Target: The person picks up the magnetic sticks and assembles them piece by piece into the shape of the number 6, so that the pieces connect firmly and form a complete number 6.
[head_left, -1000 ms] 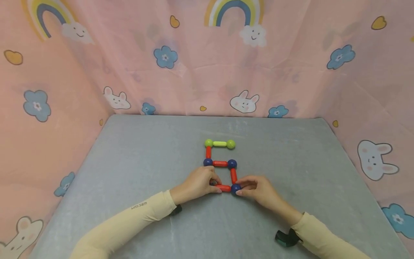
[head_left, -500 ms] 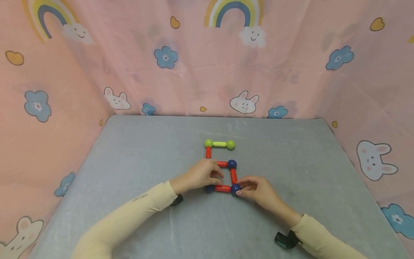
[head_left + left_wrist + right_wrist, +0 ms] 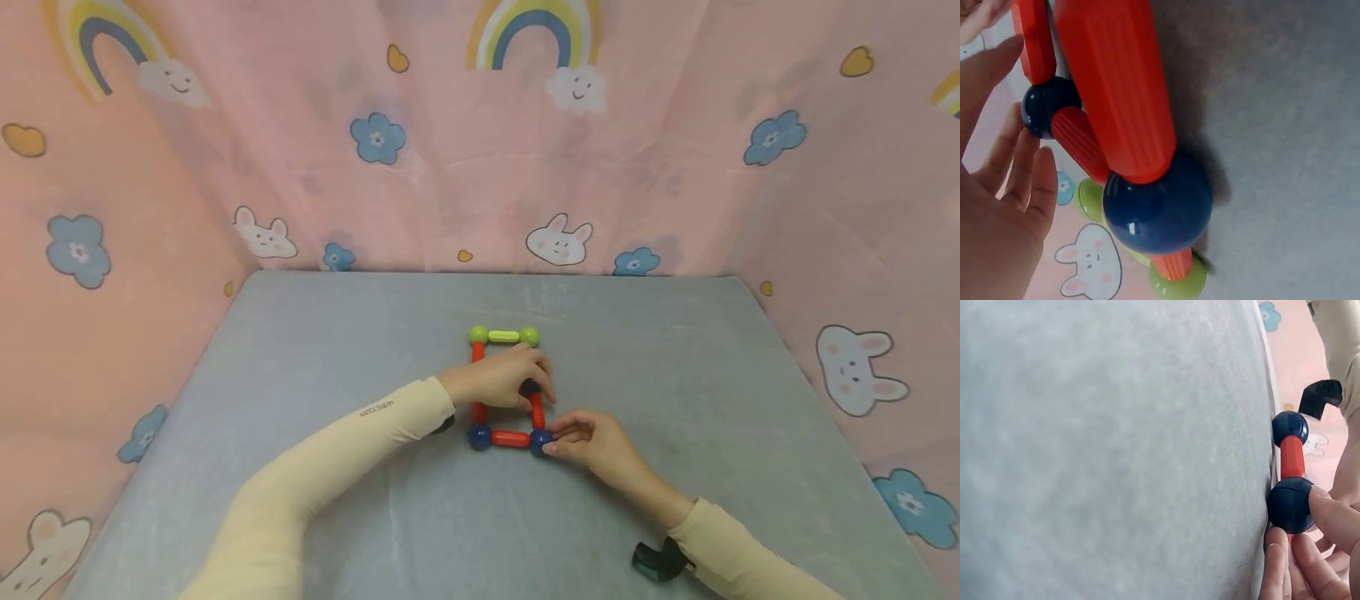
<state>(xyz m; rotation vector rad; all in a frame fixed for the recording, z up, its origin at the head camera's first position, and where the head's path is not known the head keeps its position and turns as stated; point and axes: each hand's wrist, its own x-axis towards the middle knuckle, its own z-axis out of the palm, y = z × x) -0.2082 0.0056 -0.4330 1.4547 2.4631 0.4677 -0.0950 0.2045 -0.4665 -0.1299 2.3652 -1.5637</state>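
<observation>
A figure of magnetic rods and balls lies flat on the table. Along its top, a green rod (image 3: 504, 337) joins two green balls (image 3: 478, 335). Below, red rods (image 3: 512, 438) and blue balls (image 3: 480, 437) form a square, partly covered by my left hand (image 3: 506, 377). That hand curls over the upper right blue ball (image 3: 1049, 105), fingers on one side and thumb by the adjoining red rod (image 3: 1036, 50). At the lower right corner, my right hand (image 3: 592, 446) pinches another blue ball (image 3: 1290, 505) between thumb and fingertips.
The grey table (image 3: 360, 333) is enclosed at the back and sides by a pink printed curtain (image 3: 450, 167). A dark wrist-worn device (image 3: 660, 560) sits under the right sleeve. The left forearm crosses the table's left front.
My left hand has moved up and right from the lower left corner, past the left side, to the upper right blue ball. The right hand keeps its pinch. The head view has shifted slightly.
</observation>
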